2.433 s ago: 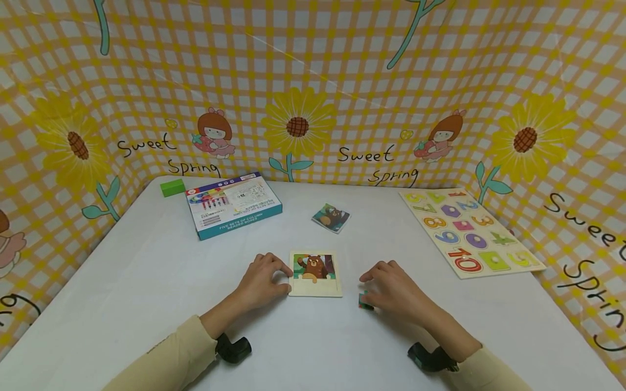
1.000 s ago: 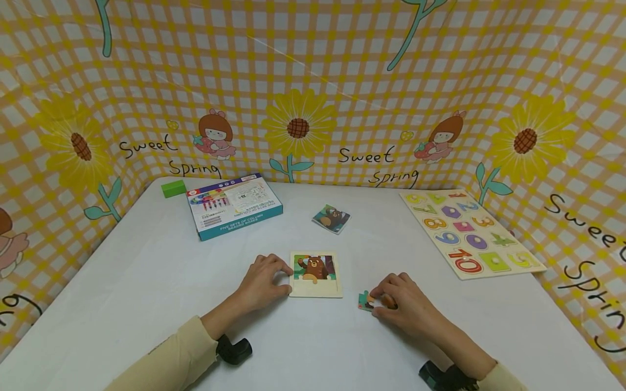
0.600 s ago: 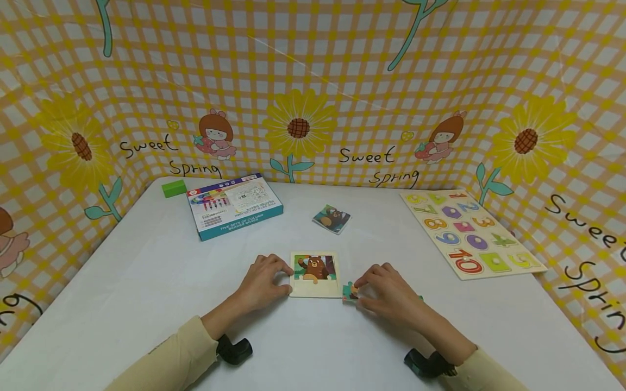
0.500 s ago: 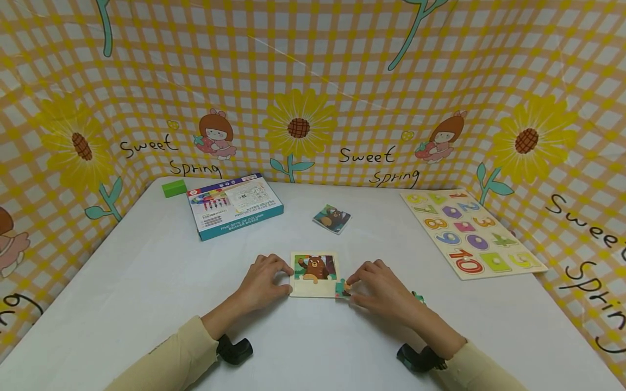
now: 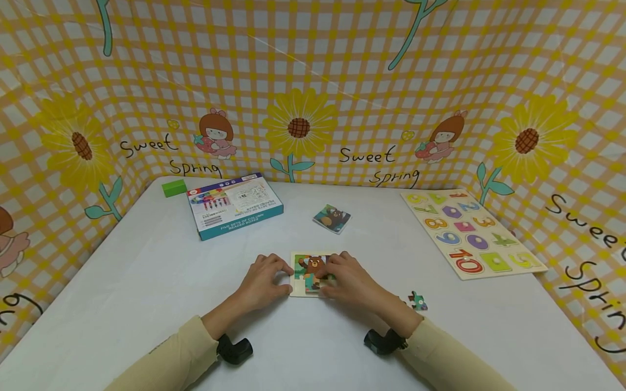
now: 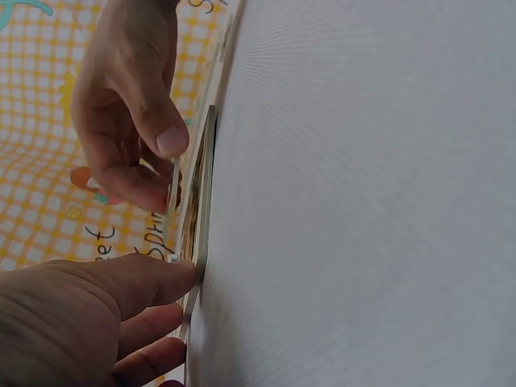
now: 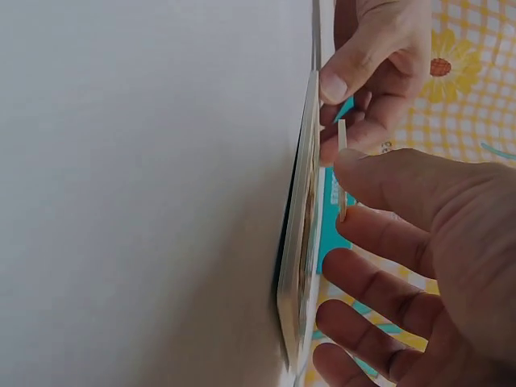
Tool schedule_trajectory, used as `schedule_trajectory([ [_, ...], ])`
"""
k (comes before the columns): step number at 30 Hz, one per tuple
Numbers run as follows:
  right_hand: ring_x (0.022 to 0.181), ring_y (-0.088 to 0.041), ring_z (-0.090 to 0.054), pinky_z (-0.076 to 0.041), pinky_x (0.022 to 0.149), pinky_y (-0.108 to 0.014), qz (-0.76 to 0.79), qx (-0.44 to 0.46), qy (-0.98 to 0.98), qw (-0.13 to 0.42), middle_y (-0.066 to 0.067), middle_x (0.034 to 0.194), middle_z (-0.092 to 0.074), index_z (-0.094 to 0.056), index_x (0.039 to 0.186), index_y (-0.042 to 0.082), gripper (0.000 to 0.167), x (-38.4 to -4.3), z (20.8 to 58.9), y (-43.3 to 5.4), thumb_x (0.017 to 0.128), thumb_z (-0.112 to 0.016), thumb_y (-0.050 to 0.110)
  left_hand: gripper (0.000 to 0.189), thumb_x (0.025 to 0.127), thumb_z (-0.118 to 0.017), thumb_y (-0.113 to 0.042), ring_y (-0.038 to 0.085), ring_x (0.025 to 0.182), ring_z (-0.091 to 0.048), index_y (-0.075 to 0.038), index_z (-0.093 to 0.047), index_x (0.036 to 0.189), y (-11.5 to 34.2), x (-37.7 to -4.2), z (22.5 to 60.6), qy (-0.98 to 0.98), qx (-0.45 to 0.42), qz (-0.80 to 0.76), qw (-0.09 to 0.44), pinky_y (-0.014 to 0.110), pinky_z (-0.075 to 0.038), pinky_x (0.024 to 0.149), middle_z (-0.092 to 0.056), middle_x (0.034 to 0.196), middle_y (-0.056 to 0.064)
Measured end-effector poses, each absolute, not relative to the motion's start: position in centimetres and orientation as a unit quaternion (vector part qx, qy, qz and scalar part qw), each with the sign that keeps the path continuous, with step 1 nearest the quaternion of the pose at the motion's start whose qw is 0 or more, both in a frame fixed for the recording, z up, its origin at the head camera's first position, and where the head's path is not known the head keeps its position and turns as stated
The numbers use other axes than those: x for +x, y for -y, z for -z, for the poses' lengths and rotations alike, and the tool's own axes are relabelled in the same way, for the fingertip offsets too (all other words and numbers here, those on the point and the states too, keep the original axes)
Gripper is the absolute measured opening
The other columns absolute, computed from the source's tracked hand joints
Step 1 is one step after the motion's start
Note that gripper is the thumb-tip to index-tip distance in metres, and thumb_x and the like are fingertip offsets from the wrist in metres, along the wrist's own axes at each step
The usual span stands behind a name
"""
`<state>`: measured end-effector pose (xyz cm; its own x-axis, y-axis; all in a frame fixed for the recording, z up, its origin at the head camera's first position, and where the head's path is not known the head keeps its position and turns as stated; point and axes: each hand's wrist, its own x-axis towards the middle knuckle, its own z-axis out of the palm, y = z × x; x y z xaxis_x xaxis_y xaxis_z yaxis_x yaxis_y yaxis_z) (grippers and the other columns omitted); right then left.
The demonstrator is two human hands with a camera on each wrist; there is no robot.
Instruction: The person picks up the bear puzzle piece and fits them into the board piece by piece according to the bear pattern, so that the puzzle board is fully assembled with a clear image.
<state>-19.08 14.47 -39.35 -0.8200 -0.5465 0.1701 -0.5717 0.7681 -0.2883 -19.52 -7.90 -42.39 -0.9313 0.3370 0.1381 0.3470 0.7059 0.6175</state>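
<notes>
A small wooden puzzle tray (image 5: 298,289) with a brown bear picture lies on the white table. My left hand (image 5: 264,279) holds its left edge, thumb near the front corner and index finger farther back. Thumb and index finger of my right hand (image 5: 349,279) pinch a teal jigsaw piece (image 5: 310,282) over the tray's lower part. In the right wrist view the piece (image 7: 342,173) shows edge-on, with a gap between it and the tray (image 7: 298,234). The bear's right side is hidden behind my right hand.
A loose jigsaw piece (image 5: 418,300) lies right of my right wrist, another bit peeking out beside it. Behind the tray is a bear picture card (image 5: 332,218). A bead-set box (image 5: 237,209) and green block (image 5: 174,188) stand back left; a number board (image 5: 469,233) lies right.
My right hand took up the teal jigsaw piece right of the tray and carried it left over the tray's lower part. The loose piece came into view behind it. My left hand stayed put.
</notes>
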Motion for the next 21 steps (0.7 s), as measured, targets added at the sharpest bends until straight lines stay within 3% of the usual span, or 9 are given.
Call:
schedule_trajectory([
  [15,0.090,-0.015,-0.045,-0.038,0.081,-0.033,-0.152,0.310,0.938,0.015,0.000,0.103,-0.063,-0.071,0.097,0.018,0.022,-19.9,39.7,-12.9,0.077,-0.074,0.025,0.023,0.075,-0.075,-0.018,0.022,0.102,-0.046,-0.015,-0.069,0.097,8.0,-19.4,42.3,0.923,-0.191,0.335,0.009,0.040,-0.036,0.087,-0.060,0.105,0.000],
  [21,0.086,-0.014,-0.043,-0.036,0.077,-0.031,-0.150,0.315,0.937,0.019,0.002,0.098,-0.062,-0.070,0.094,0.019,0.020,-20.0,39.8,-12.8,0.076,-0.075,0.025,0.023,0.075,-0.075,-0.017,0.022,0.101,-0.046,-0.015,-0.069,0.097,8.0,-19.3,42.2,0.922,-0.191,0.336,0.011,0.039,-0.036,0.086,-0.060,0.105,0.000],
])
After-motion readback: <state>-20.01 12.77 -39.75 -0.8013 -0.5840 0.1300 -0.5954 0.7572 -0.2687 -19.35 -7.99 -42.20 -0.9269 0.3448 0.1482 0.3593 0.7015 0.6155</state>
